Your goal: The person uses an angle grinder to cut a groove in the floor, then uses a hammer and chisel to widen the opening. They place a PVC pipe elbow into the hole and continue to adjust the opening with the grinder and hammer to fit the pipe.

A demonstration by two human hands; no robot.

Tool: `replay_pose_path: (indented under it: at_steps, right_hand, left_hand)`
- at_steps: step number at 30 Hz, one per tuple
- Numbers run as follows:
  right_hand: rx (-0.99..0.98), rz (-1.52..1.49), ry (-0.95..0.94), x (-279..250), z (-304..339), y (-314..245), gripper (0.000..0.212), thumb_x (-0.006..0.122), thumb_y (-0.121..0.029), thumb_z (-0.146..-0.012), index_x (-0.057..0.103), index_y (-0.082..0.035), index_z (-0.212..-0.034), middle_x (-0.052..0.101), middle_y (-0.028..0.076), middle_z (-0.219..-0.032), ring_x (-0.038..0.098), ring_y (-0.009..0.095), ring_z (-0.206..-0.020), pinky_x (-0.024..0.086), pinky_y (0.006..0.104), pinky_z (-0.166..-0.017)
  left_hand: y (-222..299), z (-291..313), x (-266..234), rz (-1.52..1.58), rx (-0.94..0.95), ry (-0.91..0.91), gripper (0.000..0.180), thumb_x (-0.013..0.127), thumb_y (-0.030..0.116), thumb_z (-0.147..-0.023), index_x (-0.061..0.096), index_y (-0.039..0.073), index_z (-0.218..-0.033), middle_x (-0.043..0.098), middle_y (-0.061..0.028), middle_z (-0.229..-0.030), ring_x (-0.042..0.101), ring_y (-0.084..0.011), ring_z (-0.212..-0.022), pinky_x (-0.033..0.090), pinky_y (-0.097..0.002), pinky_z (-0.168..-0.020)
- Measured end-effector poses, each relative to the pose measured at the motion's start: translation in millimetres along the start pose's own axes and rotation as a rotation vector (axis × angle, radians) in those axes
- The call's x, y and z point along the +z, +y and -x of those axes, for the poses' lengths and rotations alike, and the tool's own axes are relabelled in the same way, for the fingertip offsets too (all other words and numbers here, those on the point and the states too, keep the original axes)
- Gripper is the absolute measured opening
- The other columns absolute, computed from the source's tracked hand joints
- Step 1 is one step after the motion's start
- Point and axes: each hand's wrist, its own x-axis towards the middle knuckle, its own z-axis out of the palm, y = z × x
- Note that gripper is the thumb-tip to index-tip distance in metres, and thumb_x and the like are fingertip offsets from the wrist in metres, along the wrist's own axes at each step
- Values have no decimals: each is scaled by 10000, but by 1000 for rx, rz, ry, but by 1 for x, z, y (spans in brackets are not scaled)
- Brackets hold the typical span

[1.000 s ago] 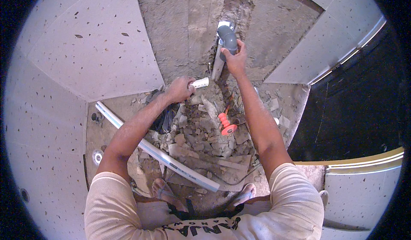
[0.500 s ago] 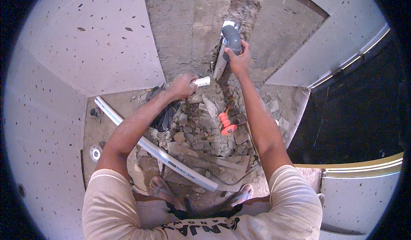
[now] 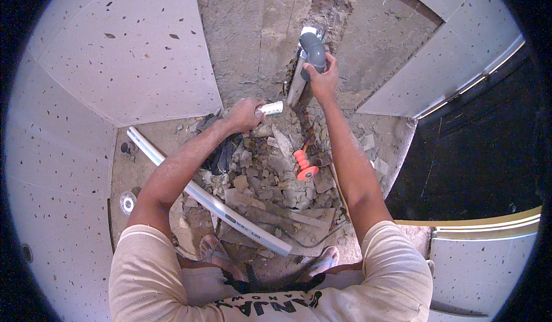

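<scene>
My right hand (image 3: 324,79) grips a grey pipe elbow (image 3: 314,52), thumb on one side and fingers on the other. The elbow sits at the upper end of a pale upright pipe (image 3: 296,85), by the broken wall. How far it is seated I cannot tell. To the left, my left hand (image 3: 246,115) is closed round a short white tube (image 3: 272,109), whose free end points right toward the foot of the upright pipe. Part of the tube is hidden in my fingers.
A chisel with an orange guarded handle (image 3: 305,164) lies on the rubble (image 3: 259,170). A long white pipe (image 3: 230,213) crosses in front of my feet. Dark cloth (image 3: 218,155) lies at left near a round drain cover (image 3: 127,203). Speckled panels flank the stripped wall (image 3: 247,40).
Both hands keep their holds with almost no movement. The short white tube has turned slightly in my left hand, and the elbow has shifted very slightly right.
</scene>
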Motion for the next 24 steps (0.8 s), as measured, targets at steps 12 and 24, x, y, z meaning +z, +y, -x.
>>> replay_pose_path:
  at_steps: [12,24]
  right_hand:
    - [-28,-25,-2,1,-4,11,701,843,-158,-722,469,18,-1288,616,142,-1128,619,207,-988,512,342,-873]
    - [-26,85,15,-2,-1,2,723,843,-211,-716,484,21,-1298,609,156,-1166,614,230,-1043,494,352,-920]
  left_hand:
    - [-2,0,0,-9,-11,-31,398,650,277,-834,653,31,-1147,685,-196,-1007,658,-376,-937,520,-455,-838]
    - [7,7,-8,82,-128,-64,390,658,219,-835,659,39,-1180,709,-192,-1015,678,-377,-931,528,-446,-873]
